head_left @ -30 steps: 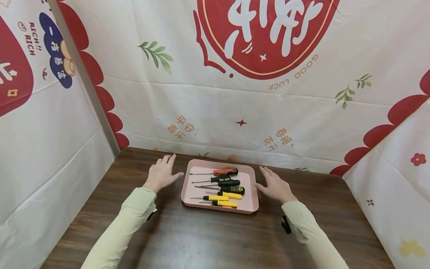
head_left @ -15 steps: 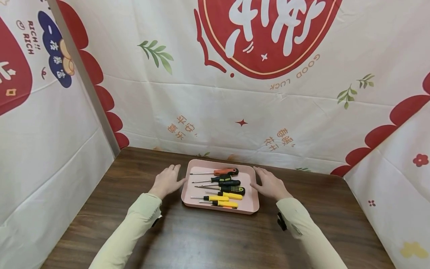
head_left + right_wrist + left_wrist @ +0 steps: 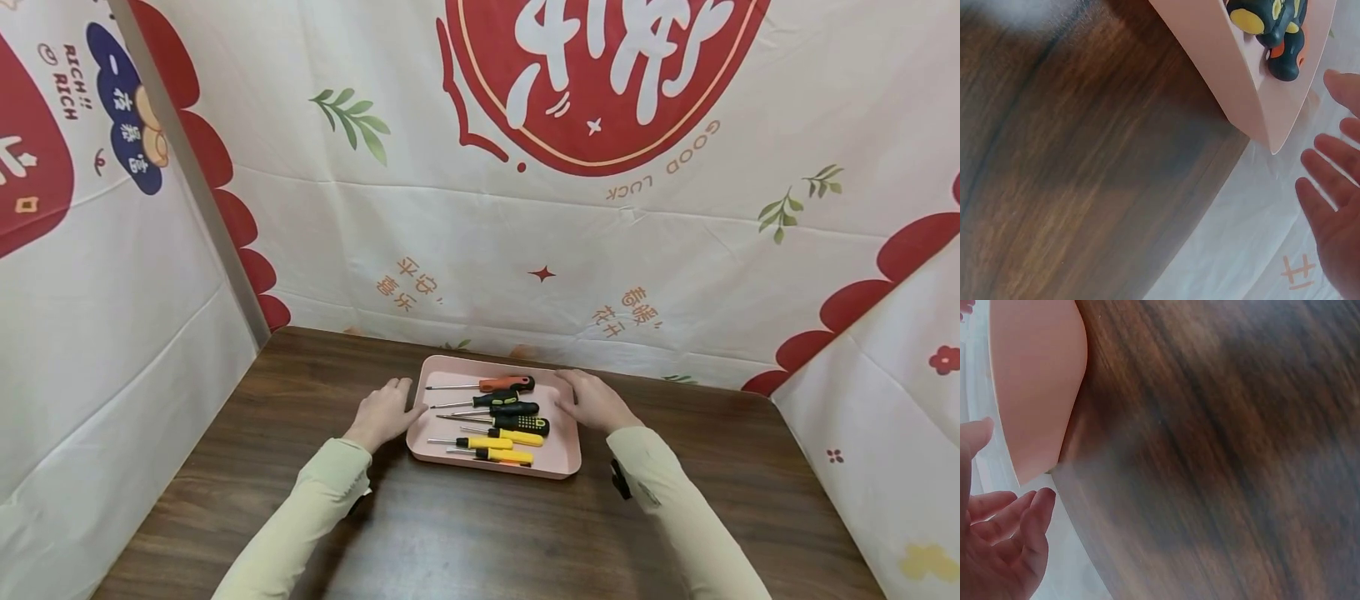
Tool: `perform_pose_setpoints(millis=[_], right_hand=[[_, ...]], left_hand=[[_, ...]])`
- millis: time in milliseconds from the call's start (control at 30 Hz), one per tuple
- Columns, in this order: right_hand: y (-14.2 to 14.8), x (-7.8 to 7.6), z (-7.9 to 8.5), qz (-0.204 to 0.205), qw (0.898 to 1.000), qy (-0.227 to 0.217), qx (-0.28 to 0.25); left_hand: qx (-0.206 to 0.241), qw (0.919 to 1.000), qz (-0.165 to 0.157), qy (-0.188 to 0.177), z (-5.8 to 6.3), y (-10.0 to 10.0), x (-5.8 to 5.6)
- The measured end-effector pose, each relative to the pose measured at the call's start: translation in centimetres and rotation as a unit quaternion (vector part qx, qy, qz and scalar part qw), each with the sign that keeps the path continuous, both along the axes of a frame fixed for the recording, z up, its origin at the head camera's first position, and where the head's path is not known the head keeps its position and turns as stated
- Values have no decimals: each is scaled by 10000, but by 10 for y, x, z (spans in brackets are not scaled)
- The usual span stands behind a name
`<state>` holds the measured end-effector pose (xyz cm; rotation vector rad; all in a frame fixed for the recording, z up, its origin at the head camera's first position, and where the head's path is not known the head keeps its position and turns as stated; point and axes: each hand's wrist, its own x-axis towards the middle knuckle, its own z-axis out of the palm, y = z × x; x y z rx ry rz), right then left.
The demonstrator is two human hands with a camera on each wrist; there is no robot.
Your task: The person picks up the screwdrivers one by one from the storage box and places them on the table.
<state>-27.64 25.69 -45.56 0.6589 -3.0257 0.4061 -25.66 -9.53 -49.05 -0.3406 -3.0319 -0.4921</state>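
A pink tray [image 3: 557, 454] holds several screwdrivers lying side by side. One has an orange-and-black handle [image 3: 504, 384], others black handles [image 3: 513, 409], and the nearest ones yellow handles [image 3: 508, 456]. At the tray's left end is my left hand [image 3: 382, 414], its thumb over the rim and its fingers outside. The left wrist view shows these fingers loosely bent, apart from the tray wall [image 3: 1035, 381]. My right hand [image 3: 598, 402] is at the far right corner, thumb above the rim. Its fingers look spread and clear of the corner in the right wrist view.
The tray stands on a dark wooden table [image 3: 465, 533], close to its back edge. Behind rises a white printed cloth [image 3: 480, 217], and similar cloth hangs at the left and right sides. A grey pole [image 3: 225, 250] runs up the left corner.
Both hands have moved inward to the tray, the left from the left and the right from the right. Their thumbs have come over the rim. The tray and screwdrivers stay in place.
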Motion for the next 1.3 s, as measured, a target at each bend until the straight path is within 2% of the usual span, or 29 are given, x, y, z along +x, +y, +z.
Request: perform_pose_setpoints(millis=[233,533,967,1300], right_hand=[[-6,-12,4,272,9995,-115,-139],[-18,-23,2,82,9998,-152,105],[-36,-33,-4,55,9977,-659,126],[-41,-36,-12,-45,9973,-718,122]], left_hand=[[217,9997,-47,74,-2,3,-1],[468,9988,-130,66,-5,8,-1],[906,9955,169,-238,-6,9,-5],[1347,9895,297,-435,-4,9,-11]])
